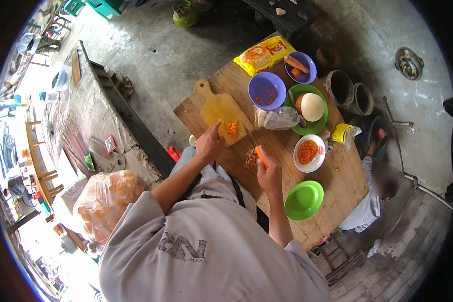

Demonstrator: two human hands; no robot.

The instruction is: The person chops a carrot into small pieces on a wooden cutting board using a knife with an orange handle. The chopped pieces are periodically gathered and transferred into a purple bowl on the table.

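My right hand [270, 177] grips the orange handle of a knife [261, 156], its blade lying across the near right edge of a yellow cutting board [221, 107]. On that board is a small heap of finely chopped carrot [232, 128]. Beside the heap, my left hand [210, 145] holds nothing, index finger stretched towards the board. Peelings [250, 158] lie on the wooden table [339, 188] under the knife. More chopped carrot [306, 151] fills part of a white bowl [320, 162], right of my right hand. A green plate [304, 200] sits nearer to me.
Beyond the board are a purple bowl [262, 85] with orange scraps, another purple bowl [312, 62] with carrots, a yellow noodle pack [264, 54], a plastic bag [281, 117] and a green plate [305, 130] bearing a pale round item [312, 107]. Another person [368, 204] crouches at right.
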